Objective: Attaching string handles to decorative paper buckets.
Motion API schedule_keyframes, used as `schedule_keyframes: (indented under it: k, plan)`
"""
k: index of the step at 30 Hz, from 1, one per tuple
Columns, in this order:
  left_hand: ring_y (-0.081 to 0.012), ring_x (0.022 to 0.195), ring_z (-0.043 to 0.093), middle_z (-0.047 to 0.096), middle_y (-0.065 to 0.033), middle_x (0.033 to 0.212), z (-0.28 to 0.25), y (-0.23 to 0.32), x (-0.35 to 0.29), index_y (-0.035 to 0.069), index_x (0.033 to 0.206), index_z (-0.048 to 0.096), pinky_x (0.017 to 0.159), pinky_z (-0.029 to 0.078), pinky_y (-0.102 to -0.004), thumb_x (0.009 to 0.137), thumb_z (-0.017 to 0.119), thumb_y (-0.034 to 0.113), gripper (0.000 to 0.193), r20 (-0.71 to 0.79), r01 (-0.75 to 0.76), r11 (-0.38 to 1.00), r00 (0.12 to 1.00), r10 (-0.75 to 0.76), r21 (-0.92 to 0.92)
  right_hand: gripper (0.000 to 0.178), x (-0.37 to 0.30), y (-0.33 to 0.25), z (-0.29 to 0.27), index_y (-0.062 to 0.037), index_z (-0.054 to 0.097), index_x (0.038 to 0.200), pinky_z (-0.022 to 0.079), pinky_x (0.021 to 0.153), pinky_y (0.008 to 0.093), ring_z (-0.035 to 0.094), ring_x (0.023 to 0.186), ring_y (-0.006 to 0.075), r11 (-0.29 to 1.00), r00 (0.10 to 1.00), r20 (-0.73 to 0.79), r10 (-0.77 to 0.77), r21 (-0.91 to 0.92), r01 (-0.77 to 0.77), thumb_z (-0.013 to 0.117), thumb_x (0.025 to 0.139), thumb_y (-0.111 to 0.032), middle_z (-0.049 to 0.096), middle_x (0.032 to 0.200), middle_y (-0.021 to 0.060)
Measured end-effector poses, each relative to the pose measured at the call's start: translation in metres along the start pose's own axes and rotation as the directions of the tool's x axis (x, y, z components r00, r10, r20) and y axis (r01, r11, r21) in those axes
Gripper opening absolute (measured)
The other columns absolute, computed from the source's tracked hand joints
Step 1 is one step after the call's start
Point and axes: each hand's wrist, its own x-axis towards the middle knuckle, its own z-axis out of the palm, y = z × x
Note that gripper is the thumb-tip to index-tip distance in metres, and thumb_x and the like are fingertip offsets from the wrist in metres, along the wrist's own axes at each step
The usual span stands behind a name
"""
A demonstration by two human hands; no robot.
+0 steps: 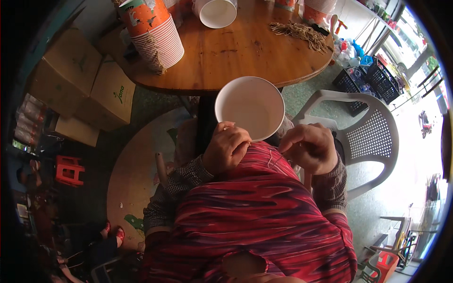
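Note:
A paper bucket (250, 106), white inside, sits in front of me just off the near table edge, its round mouth facing up. My left hand (227, 147) is closed at the bucket's near rim, thumb against the edge and fingertips pinched at the lower right of it. Right of the bucket, my right hand (309, 147) is raised with its fingers curled in a pinch; what lies between them is too small to make out. A thin pale strand (272, 158) hangs over the red striped apron (255, 198) between the hands. The bucket's outside is hidden.
On the wooden table (226, 52) stand a leaning stack of orange paper buckets (153, 40) with twine over it, a white bucket on its side (218, 14) and a twine bundle (302, 34). A grey plastic chair (373, 137) is at right, cardboard boxes (89, 85) at left.

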Motion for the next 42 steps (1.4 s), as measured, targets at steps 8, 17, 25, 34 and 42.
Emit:
schedule_keyframes:
  k: [8, 17, 25, 34, 42]
  plan:
    - [-0.0211, 0.086, 0.058, 0.058, -0.0044, 0.090, 0.003, -0.005, 0.004, 0.008, 0.087, 0.060, 0.087, 0.041, -0.0395, 0.076, 0.067, 0.006, 0.013, 0.016, -0.042, 0.979, 0.999, 0.040, 0.199, 0.011, -0.001, 0.007, 0.002, -0.0002, 0.063, 0.083, 0.044, 0.051, 0.0249, 0.059, 0.057, 0.0125, 0.998, 1.000, 0.028, 0.001, -0.060, 0.000, 0.056, 0.080, 0.007, 0.064, 0.074, 0.0069]
    - [-0.0233, 0.091, 0.058, 0.060, -0.0051, 0.093, 0.004, -0.009, 0.008, 0.008, 0.089, 0.060, 0.093, 0.039, -0.0410, 0.079, 0.064, 0.007, 0.010, -0.004, 0.032, 0.990, 0.999, -0.032, 0.138, 0.008, 0.013, 0.009, -0.007, 0.0022, 0.056, 0.098, 0.046, 0.051, 0.0189, 0.059, 0.060, 0.0103, 0.842, 0.985, -0.083, 0.150, 0.534, -0.083, 0.054, 0.090, -0.001, 0.064, 0.086, 0.0108]
    - [-0.0256, 0.097, 0.061, 0.065, -0.0093, 0.094, -0.027, 0.018, 0.032, 0.002, 0.098, 0.062, 0.088, 0.045, -0.0355, 0.084, 0.066, 0.012, 0.018, -0.061, 0.259, 0.805, 0.938, -0.342, -0.534, 0.010, 0.052, 0.057, 0.028, -0.0024, 0.055, 0.103, 0.051, 0.057, 0.0240, 0.059, 0.066, 0.0114, 0.585, 0.973, -0.059, 0.222, 0.807, -0.084, 0.050, 0.095, -0.007, 0.064, 0.094, 0.0098]
    - [-0.0076, 0.071, 0.057, 0.061, -0.0032, 0.076, -0.033, -0.003, 0.027, -0.002, 0.093, 0.061, 0.070, 0.048, -0.0231, 0.096, 0.053, 0.016, 0.020, 0.187, 0.394, 0.426, 0.873, -0.450, -0.814, 0.008, 0.045, 0.090, -0.001, -0.0014, 0.055, 0.099, 0.050, 0.061, 0.0259, 0.060, 0.069, 0.0130, 0.727, 0.890, -0.400, 0.219, 0.675, 0.125, 0.051, 0.094, -0.004, 0.064, 0.093, 0.0106]
    - [-0.0157, 0.068, 0.066, 0.066, -0.0110, 0.073, -0.028, 0.008, 0.033, 0.002, 0.088, 0.065, 0.060, 0.049, -0.0266, 0.089, 0.063, 0.016, 0.014, 0.110, 0.443, 0.846, 0.896, -0.430, -0.298, 0.022, 0.013, 0.104, -0.016, 0.0017, 0.055, 0.112, 0.048, 0.059, 0.0229, 0.059, 0.067, 0.0093, 0.904, 0.850, -0.516, 0.107, -0.306, -0.299, 0.053, 0.091, -0.006, 0.065, 0.093, 0.0077]
